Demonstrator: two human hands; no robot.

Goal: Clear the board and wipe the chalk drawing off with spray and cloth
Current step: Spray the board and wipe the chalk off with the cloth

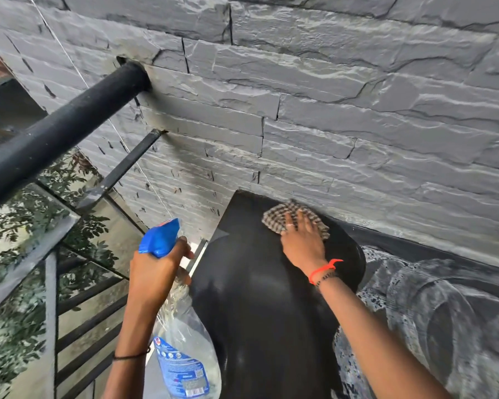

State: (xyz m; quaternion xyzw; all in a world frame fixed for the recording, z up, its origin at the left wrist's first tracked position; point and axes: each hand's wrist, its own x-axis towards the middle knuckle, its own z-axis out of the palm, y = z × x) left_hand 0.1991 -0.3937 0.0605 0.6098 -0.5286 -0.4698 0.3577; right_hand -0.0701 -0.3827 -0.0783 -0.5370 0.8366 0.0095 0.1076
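Cloth (pixel 294 218) in a brown check lies under the right hand (pixel 301 243), whose fingers spread straight and flat to press it against the top edge of the board (pixel 260 312). The flat palm, not a pinch, puts the most fabric against the surface. The board leans against a grey stone wall (pixel 329 110) beside a black railing (pixel 55 133).

The left hand (pixel 156 272) curls tightly round the neck of the spray bottle (pixel 182 349), just below its blue trigger head. It holds the bottle off the board's left edge, clear of the wiping path but near enough to spray again. The clear bottle looks largely empty.

The left part of the board, below the cloth, shines dark and wet, which suggests it is already clean. To the right, grey chalk smears (pixel 415 312) cover the surface, so the job appears roughly half done. No loose items show on the visible part of the board.

A red thread band (pixel 323 269) circles the right wrist. The wet, glossy patch may let the cloth slide quickly, while the dry, chalky stretch probably needs more spray first.
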